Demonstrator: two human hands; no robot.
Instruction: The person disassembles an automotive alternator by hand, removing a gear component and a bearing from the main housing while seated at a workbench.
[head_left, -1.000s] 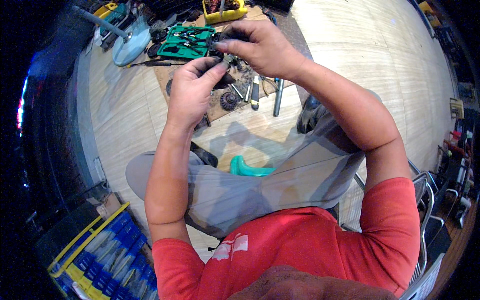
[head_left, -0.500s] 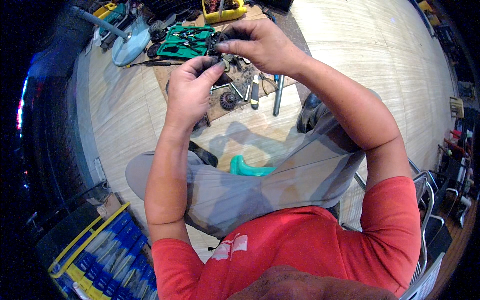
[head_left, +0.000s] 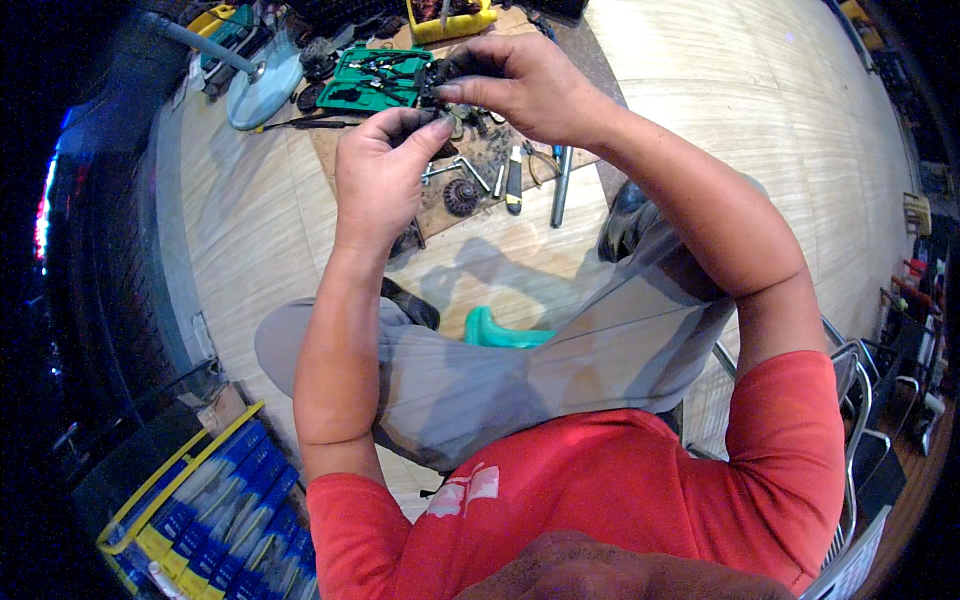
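Observation:
Raised over a soiled cardboard sheet [head_left: 434, 218], both my hands meet at a small dark part [head_left: 430, 90] whose kind I cannot make out, mostly hidden by the fingers. My left hand [head_left: 382, 170] is closed, thumb against bent fingers, at its near side. From the right, my right hand [head_left: 532, 88] pinches the part's far side with blackened fingertips. Below them on the cardboard lie a dark round finned part [head_left: 461, 197], a bent metal key [head_left: 468, 170], a black-and-yellow handled tool [head_left: 514, 182], pliers [head_left: 545, 166] and a metal tube [head_left: 562, 190].
Behind my hands lies an open green tool case [head_left: 372, 80] with several black tools. A yellow container [head_left: 452, 24] stands beyond it, and a round pale blue base with a post [head_left: 264, 96] at far left. A blue-and-yellow rack [head_left: 212, 505] is at lower left.
Both hands keep their hold on the dark part, with only slight finger movement. More of the bent metal key shows beside my left hand. The view has shifted a little.

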